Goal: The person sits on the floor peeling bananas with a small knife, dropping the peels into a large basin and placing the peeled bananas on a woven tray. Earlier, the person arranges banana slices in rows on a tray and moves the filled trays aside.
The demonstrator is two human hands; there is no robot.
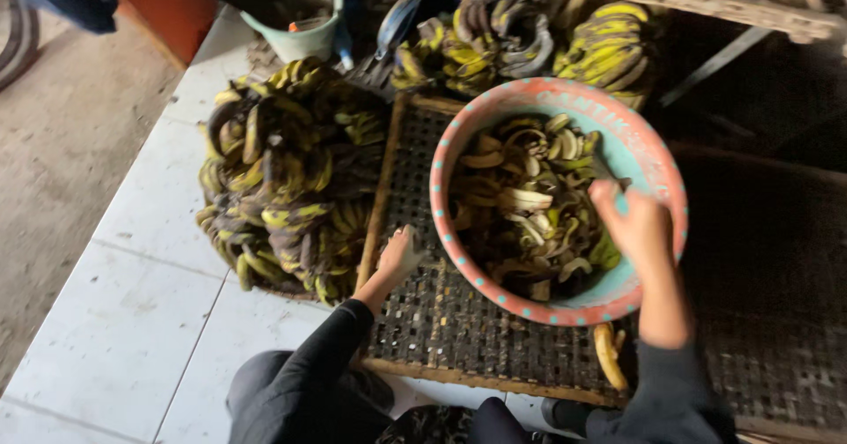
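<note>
On the woven bamboo tray [415,320] that lies across the white tiled floor [132,320], we find a large pink-rimmed turquoise basin [648,157] standing near the tray's middle, touching it. We note that the basin is roughly half full of banana peels [520,214], yellow, pale and blackened. Our left hand [399,257] rests on the tray just beside the basin's left rim, fingers loosely curled and holding nothing that we can make out. Our right hand [637,225] reaches over the basin's right rim into the peels; it is blurred, and we cannot tell whether it is pinching a peel or is merely spread above them. One loose banana [609,356] lies at the tray's near edge, below the basin. A big heap of overripe bananas [282,179] sits beside the tray's left edge, and further bunches [529,42] lie beyond its far edge, near a pale green bucket [304,29]. We judge the peeling partly done: many peels collected, but most fruit unpeeled.
</note>
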